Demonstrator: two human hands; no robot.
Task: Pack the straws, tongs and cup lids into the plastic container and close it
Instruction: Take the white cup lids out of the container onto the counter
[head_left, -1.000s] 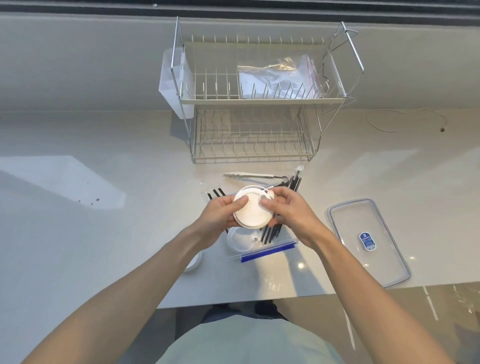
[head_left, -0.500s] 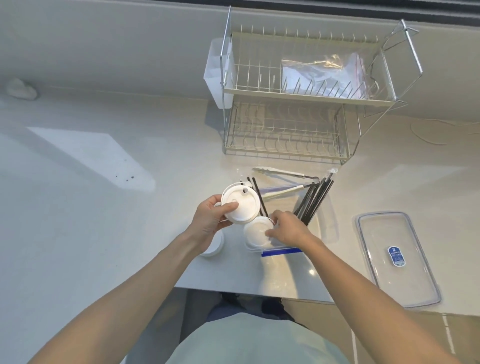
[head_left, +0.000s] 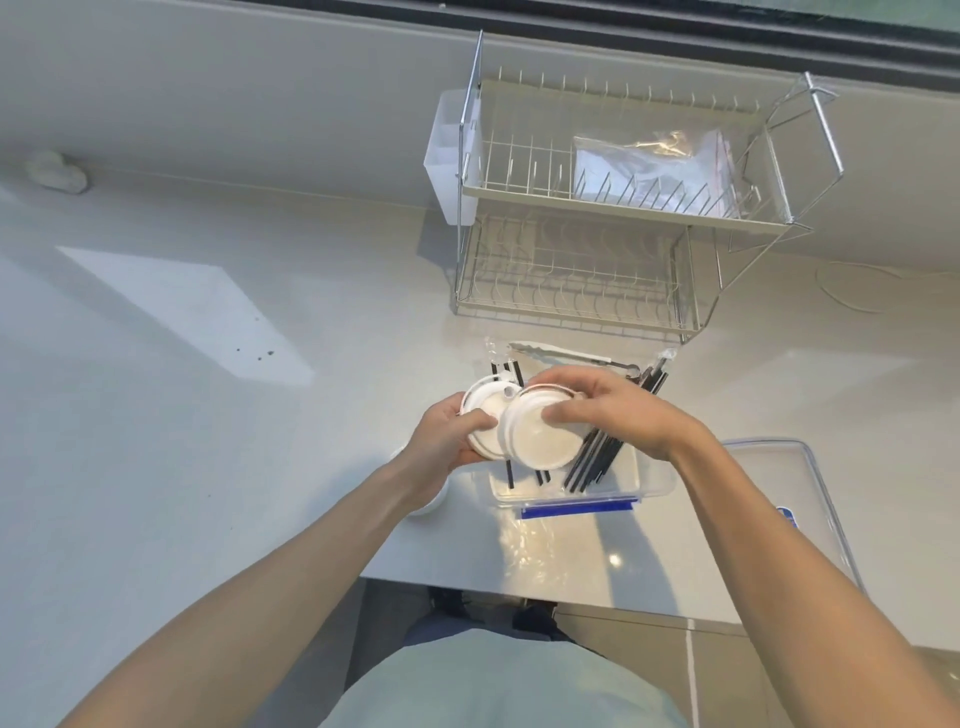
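Now I am holding two white cup lids above the clear plastic container (head_left: 647, 480): my left hand (head_left: 447, 434) is gripping one cup lid (head_left: 480, 410) by its rim, and my right hand (head_left: 618, 410) is pinching the second lid (head_left: 540, 441), overlapping the first. Black straws (head_left: 597, 457) are lying in the container, with metal tongs (head_left: 571, 356) at its far edge. Its loose container cover (head_left: 800, 499) is lying just beside it on the counter (head_left: 208, 415).
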